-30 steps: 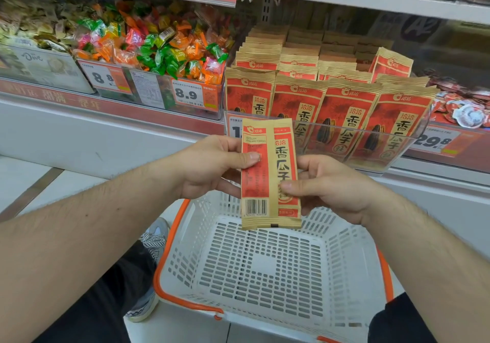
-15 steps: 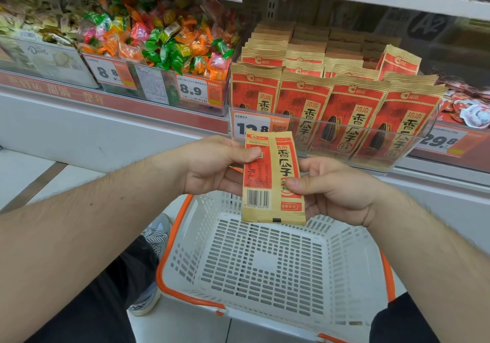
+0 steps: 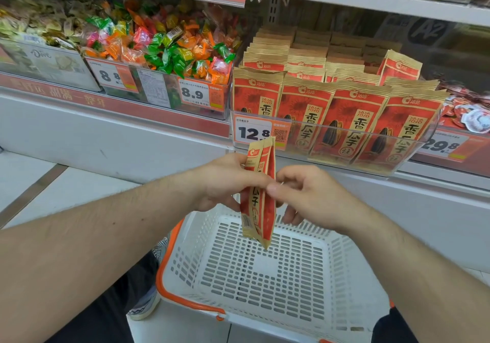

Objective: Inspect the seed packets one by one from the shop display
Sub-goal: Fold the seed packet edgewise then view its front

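A red and tan seed packet (image 3: 261, 196) stands upright and edge-on between my hands, above the white basket (image 3: 254, 276). My left hand (image 3: 225, 180) pinches its left side, thumb across the front. My right hand (image 3: 305, 194) touches its right edge with thumb and fingertips. Behind them, a clear display bin (image 3: 331, 141) on the shelf holds several rows of the same red seed packets (image 3: 352, 114), standing upright, with a 12.8 price tag on the front.
A bin of colourful wrapped candies (image 3: 164, 48) with an 8.9 tag sits left of the seed display. Red packaged snacks (image 3: 472, 111) lie at the right. The basket has an orange handle (image 3: 169, 271); my shoe (image 3: 145, 305) is beside it on the floor.
The packet has turned from facing me flat to edge-on. Both hands shifted slightly upward and closer together with it.
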